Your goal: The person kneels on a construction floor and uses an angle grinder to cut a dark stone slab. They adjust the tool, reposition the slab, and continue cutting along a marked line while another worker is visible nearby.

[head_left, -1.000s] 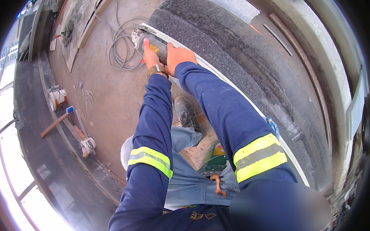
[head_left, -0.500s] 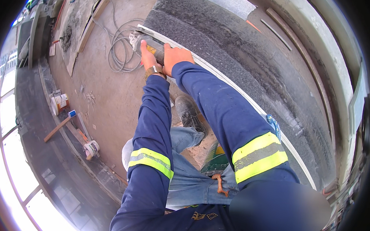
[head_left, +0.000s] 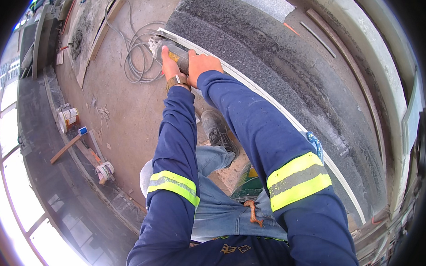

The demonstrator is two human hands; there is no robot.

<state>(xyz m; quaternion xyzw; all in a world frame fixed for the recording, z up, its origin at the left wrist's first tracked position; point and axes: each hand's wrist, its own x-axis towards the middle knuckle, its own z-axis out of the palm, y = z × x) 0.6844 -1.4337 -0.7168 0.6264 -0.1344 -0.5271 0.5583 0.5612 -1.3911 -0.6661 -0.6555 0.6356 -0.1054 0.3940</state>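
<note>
Both my hands hold a grey angle grinder with a yellow label, out at arm's length. My left hand is wrapped round its front part, the thumb lying along the top. Behind it, my right hand is closed over the grinder's body. The grinder's whitish, dust-caked head is at the far left corner of a dark speckled stone slab. A pale strip runs along the slab's near edge. The disc's contact with the edge cannot be made out.
A grey cable lies coiled on the floor beyond my hands. To the left are a bucket, a wooden-handled tool and a small tub. My boot stands below the slab's edge, near a green container. A long bar lies behind the slab.
</note>
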